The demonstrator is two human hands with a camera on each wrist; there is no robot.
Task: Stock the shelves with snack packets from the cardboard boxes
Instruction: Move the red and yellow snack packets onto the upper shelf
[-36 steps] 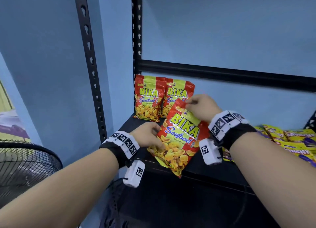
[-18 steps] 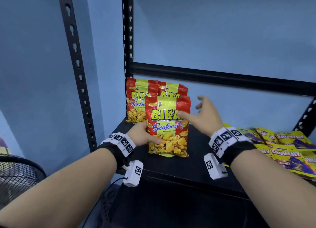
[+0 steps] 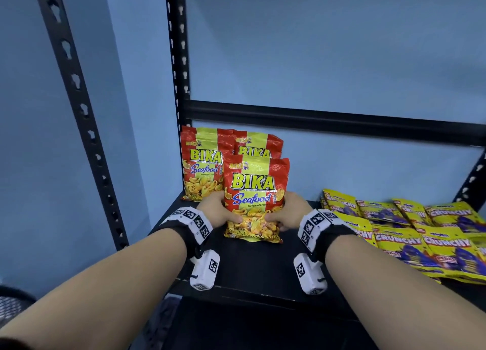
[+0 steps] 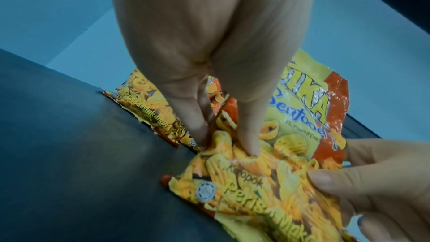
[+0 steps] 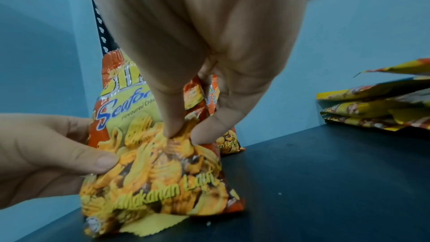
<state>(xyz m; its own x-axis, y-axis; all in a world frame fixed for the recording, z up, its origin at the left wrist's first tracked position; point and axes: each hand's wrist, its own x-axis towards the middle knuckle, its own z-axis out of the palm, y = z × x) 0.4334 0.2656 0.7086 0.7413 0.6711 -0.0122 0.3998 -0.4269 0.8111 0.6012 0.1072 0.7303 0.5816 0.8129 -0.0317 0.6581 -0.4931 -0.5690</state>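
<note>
A red and yellow Bika Seafood packet [image 3: 256, 197] stands upright on the black shelf [image 3: 249, 268]. Behind it two more Bika packets [image 3: 201, 165] [image 3: 259, 146] lean against the blue wall. My left hand [image 3: 219, 213] pinches the front packet's lower left side, and my right hand [image 3: 289, 214] pinches its lower right side. In the left wrist view the left hand [image 4: 224, 143] has thumb and fingers pressed into the packet [image 4: 267, 181]. In the right wrist view the right hand [image 5: 189, 132] pinches the packet [image 5: 151, 172] the same way. No cardboard box is in view.
Several yellow Crunchy packets [image 3: 420, 234] lie flat in stacks on the right of the shelf, also seen as the yellow stack [image 5: 372, 109]. A black slotted post [image 3: 178, 60] and crossbar [image 3: 328, 121] frame the back. A fan grille [image 3: 13, 302] sits low left.
The front packet went from tilted in both hands to upright on the shelf before the other two. My right hand, off it half a second ago, has come back and grips its lower right.
</note>
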